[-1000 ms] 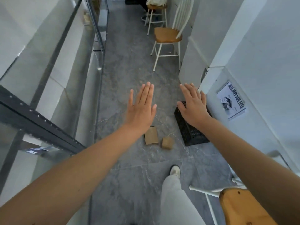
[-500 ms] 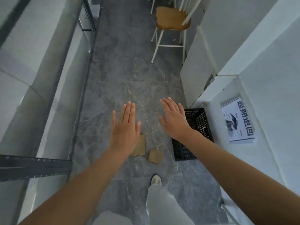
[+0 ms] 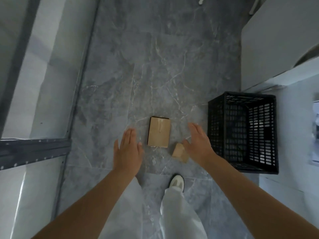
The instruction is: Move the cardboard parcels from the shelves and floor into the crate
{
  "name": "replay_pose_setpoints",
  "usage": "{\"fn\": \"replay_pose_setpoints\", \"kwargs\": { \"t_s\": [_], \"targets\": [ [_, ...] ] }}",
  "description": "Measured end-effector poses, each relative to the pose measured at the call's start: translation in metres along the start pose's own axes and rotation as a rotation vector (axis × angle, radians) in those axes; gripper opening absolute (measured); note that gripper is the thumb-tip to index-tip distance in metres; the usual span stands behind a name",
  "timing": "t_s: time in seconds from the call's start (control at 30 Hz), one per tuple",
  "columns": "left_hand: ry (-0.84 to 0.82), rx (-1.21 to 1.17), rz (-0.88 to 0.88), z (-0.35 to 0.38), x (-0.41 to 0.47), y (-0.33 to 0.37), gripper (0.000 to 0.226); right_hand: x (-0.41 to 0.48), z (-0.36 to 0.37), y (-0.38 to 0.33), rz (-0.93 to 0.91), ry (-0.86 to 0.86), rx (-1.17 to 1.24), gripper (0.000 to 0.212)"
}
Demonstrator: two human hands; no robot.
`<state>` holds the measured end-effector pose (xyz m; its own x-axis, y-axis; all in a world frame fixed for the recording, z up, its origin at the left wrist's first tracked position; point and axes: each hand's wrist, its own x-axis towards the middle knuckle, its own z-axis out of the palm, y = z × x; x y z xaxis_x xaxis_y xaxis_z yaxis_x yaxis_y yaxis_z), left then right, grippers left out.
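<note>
- Floor point(image 3: 155, 66) open ahead; shelf frame point(image 3: 34, 150) at left, black crate point(image 3: 241, 97) at right wall.
- Larger parcel point(image 3: 159, 131) flat between left grip point(image 3: 128, 152) and right grip point(image 3: 199, 144), both released.
- Smaller parcel point(image 3: 179, 152) beside right grip; contact unclear.

A person looks down at a grey marbled floor point(image 3: 155, 66). Two cardboard parcels lie there: a larger flat parcel point(image 3: 159, 131) and a smaller parcel point(image 3: 179, 152) just beside it. The left hand point(image 3: 128, 152) and right hand point(image 3: 198, 144) reach out on either side, fingers straight, holding nothing. A black slatted crate point(image 3: 217, 128) stands near, against a white wall.
</note>
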<state>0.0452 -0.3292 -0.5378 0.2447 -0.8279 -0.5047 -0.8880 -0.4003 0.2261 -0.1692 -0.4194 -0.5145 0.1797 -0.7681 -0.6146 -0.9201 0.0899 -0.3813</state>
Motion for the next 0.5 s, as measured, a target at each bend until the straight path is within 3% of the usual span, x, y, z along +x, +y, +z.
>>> {"fn": "replay_pose_setpoints", "kwargs": {
  "t_s": [0.17,0.37,0.5],
  "targets": [
    [-0.099,-0.265,-0.19,0.107,0.096,-0.038,0.052,0.087,0.106,0.052,0.207,-0.098,0.243,0.067],
    [-0.194,-0.48,-0.308,0.239,0.185,-0.059,0.05,0.207,0.225,0.093,0.42,-0.072,0.397,0.067],
    [-0.215,-0.582,-0.383,0.301,0.226,-0.061,0.03,0.259,0.274,0.101,0.467,-0.072,0.412,0.071]
  ]
}}
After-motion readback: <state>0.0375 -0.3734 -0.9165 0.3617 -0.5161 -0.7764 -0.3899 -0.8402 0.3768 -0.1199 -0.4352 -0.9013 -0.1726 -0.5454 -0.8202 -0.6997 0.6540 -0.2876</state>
